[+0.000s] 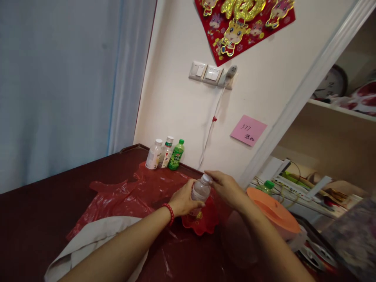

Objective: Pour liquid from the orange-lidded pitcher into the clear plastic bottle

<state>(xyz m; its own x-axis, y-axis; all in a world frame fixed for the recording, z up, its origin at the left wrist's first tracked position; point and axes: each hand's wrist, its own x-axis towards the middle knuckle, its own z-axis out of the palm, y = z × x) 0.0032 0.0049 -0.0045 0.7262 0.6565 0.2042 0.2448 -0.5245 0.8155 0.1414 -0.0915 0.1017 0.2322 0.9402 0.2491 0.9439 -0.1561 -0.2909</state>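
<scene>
Upright, the small clear plastic bottle (200, 190) is gripped around its body by the left hand (182, 201), steadied, while its cap is pinched by the right hand (226, 187) fingers (212, 177) above the dark red desk (44, 211).

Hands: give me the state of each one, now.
Left hand: closed around the body of the clear bottle, holding it upright.
Right hand: fingers pinched on the bottle's cap.

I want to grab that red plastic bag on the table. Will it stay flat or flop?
The red plastic bag would probably flop: it lies thin and crinkled. It looks light and shiny, perhaps slippery. The clear bottle in both hands may pin one end.
</scene>
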